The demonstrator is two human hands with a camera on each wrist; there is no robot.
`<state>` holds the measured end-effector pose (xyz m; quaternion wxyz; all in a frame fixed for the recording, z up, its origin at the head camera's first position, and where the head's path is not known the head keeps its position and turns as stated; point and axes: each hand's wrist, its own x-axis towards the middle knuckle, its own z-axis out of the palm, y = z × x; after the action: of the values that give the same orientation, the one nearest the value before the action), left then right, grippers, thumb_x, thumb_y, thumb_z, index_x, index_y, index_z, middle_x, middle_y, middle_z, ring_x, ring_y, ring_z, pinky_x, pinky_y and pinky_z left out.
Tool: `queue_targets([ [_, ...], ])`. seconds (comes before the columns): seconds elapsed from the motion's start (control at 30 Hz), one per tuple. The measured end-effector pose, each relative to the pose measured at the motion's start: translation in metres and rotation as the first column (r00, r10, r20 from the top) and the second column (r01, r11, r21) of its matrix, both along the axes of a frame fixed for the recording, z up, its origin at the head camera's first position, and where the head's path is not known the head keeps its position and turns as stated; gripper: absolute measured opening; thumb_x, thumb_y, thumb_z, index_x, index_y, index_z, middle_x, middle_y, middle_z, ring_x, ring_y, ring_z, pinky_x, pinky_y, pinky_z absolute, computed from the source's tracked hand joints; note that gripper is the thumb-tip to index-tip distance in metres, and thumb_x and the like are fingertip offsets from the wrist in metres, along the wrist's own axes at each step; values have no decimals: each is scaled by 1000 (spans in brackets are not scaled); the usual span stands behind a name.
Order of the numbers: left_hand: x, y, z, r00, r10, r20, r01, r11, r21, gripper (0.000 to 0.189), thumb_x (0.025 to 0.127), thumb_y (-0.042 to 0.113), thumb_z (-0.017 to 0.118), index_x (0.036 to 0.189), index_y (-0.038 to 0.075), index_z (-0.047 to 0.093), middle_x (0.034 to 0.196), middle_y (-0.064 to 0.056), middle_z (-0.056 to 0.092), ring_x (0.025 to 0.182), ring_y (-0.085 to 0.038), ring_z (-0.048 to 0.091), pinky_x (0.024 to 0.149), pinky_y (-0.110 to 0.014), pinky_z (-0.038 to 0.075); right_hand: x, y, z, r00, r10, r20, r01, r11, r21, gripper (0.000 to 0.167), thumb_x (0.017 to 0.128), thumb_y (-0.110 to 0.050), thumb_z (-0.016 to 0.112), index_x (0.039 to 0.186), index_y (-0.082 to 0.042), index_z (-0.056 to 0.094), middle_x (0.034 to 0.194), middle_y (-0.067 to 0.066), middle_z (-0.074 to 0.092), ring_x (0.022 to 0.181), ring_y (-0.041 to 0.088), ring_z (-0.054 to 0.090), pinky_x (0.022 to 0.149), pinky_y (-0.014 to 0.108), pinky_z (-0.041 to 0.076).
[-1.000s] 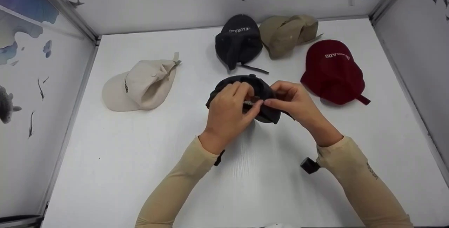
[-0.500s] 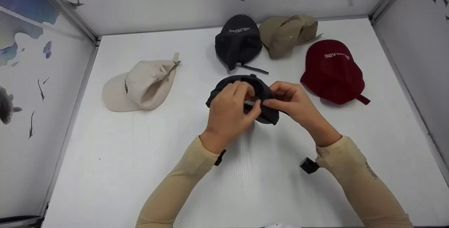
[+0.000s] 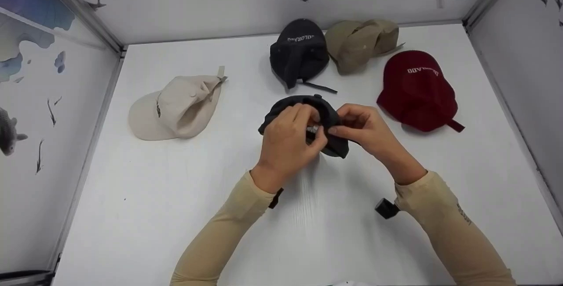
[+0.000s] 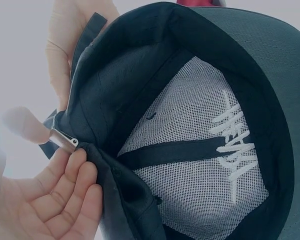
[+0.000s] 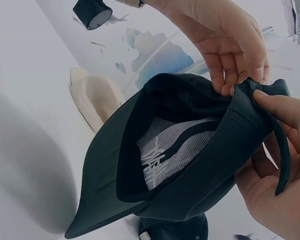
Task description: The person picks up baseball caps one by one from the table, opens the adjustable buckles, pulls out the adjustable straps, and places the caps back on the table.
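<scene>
A black baseball cap (image 3: 338, 145) is held in the middle, its opening toward me, with white mesh lining (image 4: 190, 115) and white embroidery inside. My left hand (image 3: 283, 145) pinches the cap's back strap at a small metal buckle (image 4: 65, 141), thumb on one side and curled fingers on the other. Facing it, my right hand (image 3: 367, 130) pinches the back band between thumb and fingers. A loose strap end (image 5: 282, 155) hangs beside the right fingers. In the right wrist view, the brim (image 5: 102, 165) points down and left.
A cream cap (image 3: 176, 105) lies at the left of the white table (image 3: 176, 198). Toward the back are a dark grey cap (image 3: 301, 53) and a khaki cap (image 3: 352, 44), close together. A dark red cap (image 3: 415, 90) lies right of the hands. Printed panels surround the table.
Both hands keep their grip on the cap. My right hand has shifted slightly left and toward me, and less strap shows below it. The other caps stay put.
</scene>
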<state>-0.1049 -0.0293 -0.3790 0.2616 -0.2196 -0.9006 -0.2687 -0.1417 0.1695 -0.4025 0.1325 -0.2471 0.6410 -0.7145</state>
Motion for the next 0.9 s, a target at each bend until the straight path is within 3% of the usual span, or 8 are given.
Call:
queue_targets([
  [0.37, 1, 0, -1, 1000, -8, 7, 8, 1000, -12, 8, 83, 12, 64, 91, 11, 65, 85, 1, 65, 76, -13, 62, 68, -25, 54, 0, 0, -1, 1000, 14, 11, -14, 1000, -5, 28, 89, 10, 64, 93, -16, 71, 88, -6, 73, 78, 4, 68, 70, 20, 58],
  [0.6, 1, -4, 0, 999, -29, 19, 29, 999, 39, 11, 85, 2, 58, 90, 10, 64, 83, 0, 66, 74, -14, 61, 70, -27, 54, 2, 2, -1, 999, -12, 44, 12, 1000, 1, 25, 89, 10, 64, 91, -14, 70, 87, -5, 72, 78, 5, 69, 70, 21, 57],
  [0.77, 0, -7, 1, 998, -56, 32, 55, 998, 44, 8, 87, 6, 57, 91, 10, 64, 84, 0, 65, 75, -13, 61, 71, -26, 54, 2, 3, 0, 998, -31, 59, 30, 999, 16, 24, 89, 9, 64, 91, -14, 70, 87, -5, 71, 77, 6, 68, 70, 22, 57],
  [0.9, -2, -13, 1, 999, -43, 28, 41, 998, 55, 9, 90, 10, 57, 95, 10, 64, 91, -1, 63, 84, -14, 60, 76, -26, 53, 2, 3, 0, 996, -40, 75, 39, 999, 19, 23, 89, 8, 64, 90, -14, 70, 86, -6, 71, 75, 6, 67, 69, 21, 57],
])
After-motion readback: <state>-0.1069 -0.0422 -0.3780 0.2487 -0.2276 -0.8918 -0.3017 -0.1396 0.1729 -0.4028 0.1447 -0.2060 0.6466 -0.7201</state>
